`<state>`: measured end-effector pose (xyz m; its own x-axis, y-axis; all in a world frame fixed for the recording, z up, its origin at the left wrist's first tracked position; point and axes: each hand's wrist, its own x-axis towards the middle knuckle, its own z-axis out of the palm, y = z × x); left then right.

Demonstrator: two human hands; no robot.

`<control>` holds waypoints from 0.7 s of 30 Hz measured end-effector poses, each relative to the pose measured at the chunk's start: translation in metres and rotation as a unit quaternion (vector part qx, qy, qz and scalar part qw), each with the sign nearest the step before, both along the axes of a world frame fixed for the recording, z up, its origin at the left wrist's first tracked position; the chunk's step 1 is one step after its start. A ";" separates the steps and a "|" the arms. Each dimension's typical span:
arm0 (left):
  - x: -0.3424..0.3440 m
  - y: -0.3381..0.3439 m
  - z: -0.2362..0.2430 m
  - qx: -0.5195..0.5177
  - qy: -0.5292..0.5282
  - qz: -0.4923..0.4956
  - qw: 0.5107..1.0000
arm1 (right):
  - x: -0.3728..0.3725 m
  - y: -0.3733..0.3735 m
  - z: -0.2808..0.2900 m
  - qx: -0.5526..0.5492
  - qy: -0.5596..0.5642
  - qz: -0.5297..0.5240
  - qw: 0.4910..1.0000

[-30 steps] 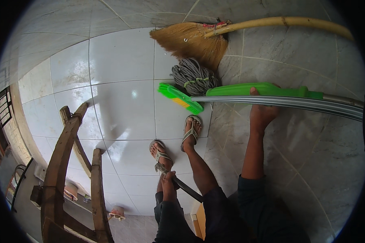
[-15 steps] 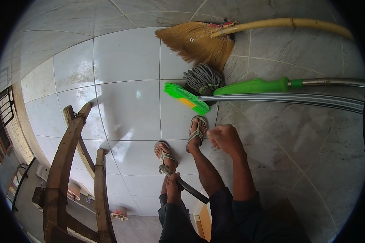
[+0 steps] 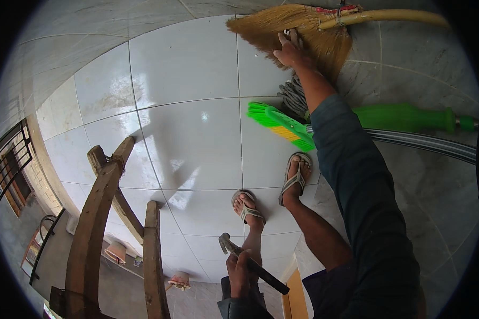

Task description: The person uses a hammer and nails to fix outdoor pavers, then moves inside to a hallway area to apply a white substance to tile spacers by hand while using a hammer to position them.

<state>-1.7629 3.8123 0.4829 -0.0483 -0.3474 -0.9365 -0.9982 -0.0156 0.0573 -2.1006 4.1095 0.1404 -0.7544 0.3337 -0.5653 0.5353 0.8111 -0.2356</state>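
Note:
My left hand (image 3: pixel 238 274) is closed on the handle of a claw hammer (image 3: pixel 270 282) above my lower leg. My right hand (image 3: pixel 293 52), arm stretched forward, is open on or just over the bristles of the straw broom (image 3: pixel 338 45); its fingers are apart, near a small white bit among the straw. Below that hand lie a grey string mop head (image 3: pixel 291 93), partly hidden by my forearm, and a green-and-yellow brush head (image 3: pixel 271 122). A green plastic handle (image 3: pixel 410 114) and a striped metal pole (image 3: pixel 420 144) run out to the right behind my sleeve.
Wooden posts joined at an angle (image 3: pixel 85 244) stand at the lower left, with small pots (image 3: pixel 179 280) beyond them. A black metal grille (image 3: pixel 8 159) is at the far left. My sandalled feet (image 3: pixel 295 175) rest on white floor tiles (image 3: pixel 186 138) beside grey marbled tiling (image 3: pixel 426 212).
My right hand was on the green handle, came off it, and has moved forward to the straw broom. The left hand keeps the hammer; the view has shifted somewhat.

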 end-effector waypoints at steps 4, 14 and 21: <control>-0.006 -0.001 0.003 0.012 0.034 0.001 0.999 | 0.018 -0.019 -0.011 0.054 0.115 0.102 0.987; 0.016 0.018 0.000 0.109 0.040 0.046 0.992 | 0.152 -0.108 0.100 -0.295 0.320 -0.114 0.893; 0.039 0.011 0.005 0.125 0.045 0.070 0.989 | 0.360 -0.167 0.276 -0.430 0.169 -0.252 0.851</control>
<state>-1.7244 3.8230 0.4878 -0.1032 -0.1150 -0.9880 -0.9763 -0.1783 0.1228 -1.7404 3.9422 0.4166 -0.8059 0.2351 -0.5433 0.5481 -0.0506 -0.8349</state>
